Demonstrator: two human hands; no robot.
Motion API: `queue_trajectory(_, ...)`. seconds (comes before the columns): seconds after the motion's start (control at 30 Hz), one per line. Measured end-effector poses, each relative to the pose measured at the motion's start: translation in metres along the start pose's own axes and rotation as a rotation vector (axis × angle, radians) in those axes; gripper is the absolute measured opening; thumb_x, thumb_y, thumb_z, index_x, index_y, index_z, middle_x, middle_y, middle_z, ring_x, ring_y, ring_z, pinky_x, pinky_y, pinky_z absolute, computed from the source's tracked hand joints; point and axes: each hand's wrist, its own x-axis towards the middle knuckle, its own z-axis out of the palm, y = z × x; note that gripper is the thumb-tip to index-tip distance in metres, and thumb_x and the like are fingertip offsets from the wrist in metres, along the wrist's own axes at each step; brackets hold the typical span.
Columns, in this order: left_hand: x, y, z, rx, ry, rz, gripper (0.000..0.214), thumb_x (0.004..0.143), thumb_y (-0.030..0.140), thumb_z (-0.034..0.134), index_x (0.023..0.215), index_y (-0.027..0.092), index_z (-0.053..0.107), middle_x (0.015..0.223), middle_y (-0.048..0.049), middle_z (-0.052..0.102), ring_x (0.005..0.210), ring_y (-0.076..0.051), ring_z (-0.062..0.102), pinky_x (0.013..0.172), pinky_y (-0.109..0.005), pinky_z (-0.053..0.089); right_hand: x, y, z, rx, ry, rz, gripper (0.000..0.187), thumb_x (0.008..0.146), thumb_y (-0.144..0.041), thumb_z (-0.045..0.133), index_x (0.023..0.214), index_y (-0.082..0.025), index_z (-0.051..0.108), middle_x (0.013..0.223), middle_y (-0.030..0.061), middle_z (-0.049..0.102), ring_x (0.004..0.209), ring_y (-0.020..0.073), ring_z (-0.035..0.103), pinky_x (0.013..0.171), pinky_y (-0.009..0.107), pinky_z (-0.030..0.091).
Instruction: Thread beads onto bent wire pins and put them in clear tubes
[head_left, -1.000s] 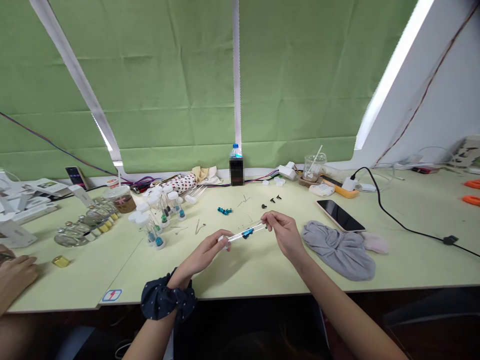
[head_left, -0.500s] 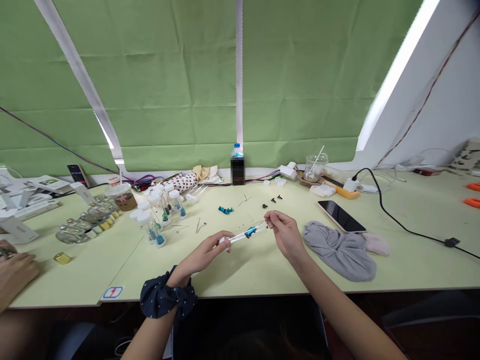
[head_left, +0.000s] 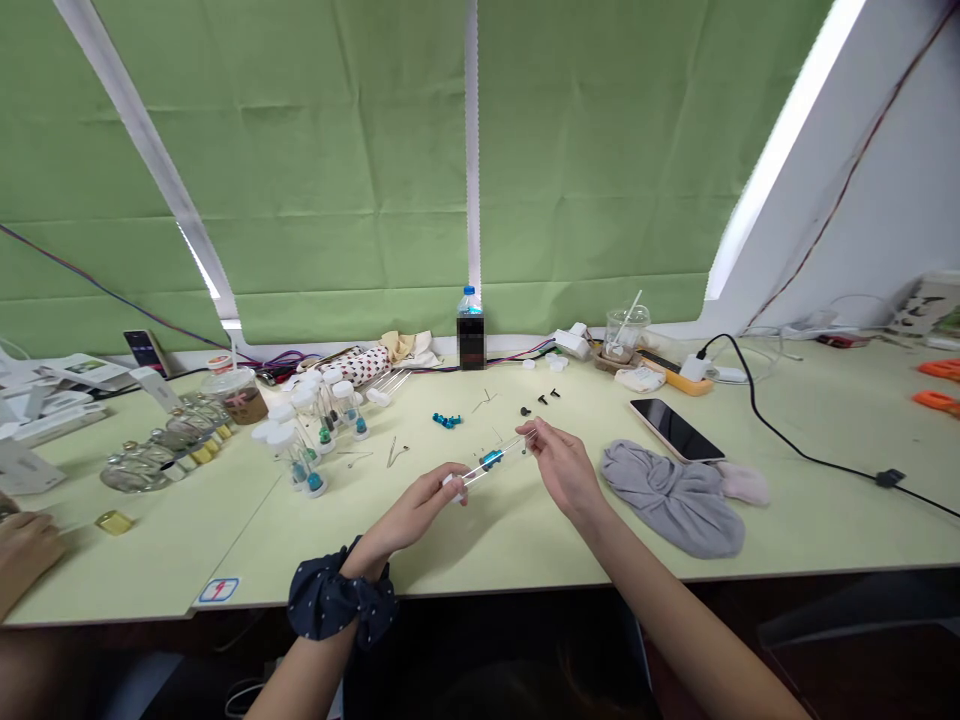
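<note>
A clear tube (head_left: 474, 474) with a white end cap (head_left: 452, 487) slants up to the right above the table. My left hand (head_left: 420, 508) is closed round its capped end. Inside the tube sits a shiny blue piece (head_left: 491, 460). At the tube's far end, the thumb and fingers of my right hand (head_left: 564, 468) are pinched on a thin metal rod, whose kind I cannot make out. Beyond the hands lie a cluster of small blue parts (head_left: 447, 421), small black parts (head_left: 542, 399) and thin bent wires (head_left: 484, 400).
Capped clear tubes (head_left: 282, 437) stand at the left, near glass bottles (head_left: 154, 450). A co-worker's hand (head_left: 30, 545) rests at the far left. To the right lie a phone (head_left: 676, 430), a grey cloth band (head_left: 671, 500) and a black cable (head_left: 810, 462). A bottle (head_left: 471, 340) stands at the back.
The view has turned slightly right. The tube's far end and the rod in my right fingers have shifted a little against each other. Both hands keep their grips.
</note>
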Motion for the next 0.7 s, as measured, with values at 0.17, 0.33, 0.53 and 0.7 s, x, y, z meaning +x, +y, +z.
queue_trajectory(0.17, 0.000, -0.001, -0.001, 0.008, 0.008, -0.004, 0.036, 0.092, 0.042, 0.031, 0.097, 0.018, 0.056, 0.090, -0.0045, 0.059, 0.087, -0.018, 0.052, 0.086, -0.030, 0.038, 0.002, -0.001, 0.000, 0.171, -0.003, 0.162, 0.020, 0.078, -0.036, 0.062, 0.074, -0.018, 0.070, 0.092, 0.0076, 0.065, 0.094, 0.0191, 0.053, 0.079, 0.032, 0.044)
queue_trajectory(0.33, -0.002, 0.000, -0.007, -0.008, 0.016, -0.005, 0.033, 0.092, 0.040, 0.032, 0.104, 0.019, 0.054, 0.089, -0.0039, 0.058, 0.089, -0.018, 0.052, 0.087, -0.031, 0.038, -0.002, -0.006, 0.002, 0.385, -0.255, 0.401, 0.020, 0.078, -0.031, 0.062, 0.092, -0.017, 0.067, 0.095, 0.0076, 0.065, 0.101, 0.0209, 0.057, 0.095, 0.039, 0.041)
queue_trajectory(0.53, -0.006, 0.001, -0.016, -0.019, 0.027, -0.008, 0.031, 0.091, 0.040, 0.035, 0.107, 0.020, 0.053, 0.089, -0.0038, 0.058, 0.088, -0.018, 0.052, 0.087, -0.031, 0.039, -0.011, 0.000, 0.012, 0.461, -0.376, 0.371, 0.026, 0.073, -0.025, 0.067, 0.098, -0.018, 0.063, 0.105, 0.0074, 0.063, 0.112, 0.0224, 0.052, 0.105, 0.042, 0.032)
queue_trajectory(0.7, -0.006, 0.003, -0.017, -0.023, 0.016, -0.009, 0.034, 0.091, 0.041, 0.034, 0.107, 0.020, 0.054, 0.090, -0.0050, 0.058, 0.090, -0.019, 0.052, 0.088, -0.033, 0.039, -0.015, 0.003, 0.016, 0.478, -0.345, 0.364, 0.023, 0.074, -0.029, 0.068, 0.094, -0.019, 0.064, 0.105, 0.0077, 0.063, 0.115, 0.0228, 0.050, 0.106, 0.044, 0.031)
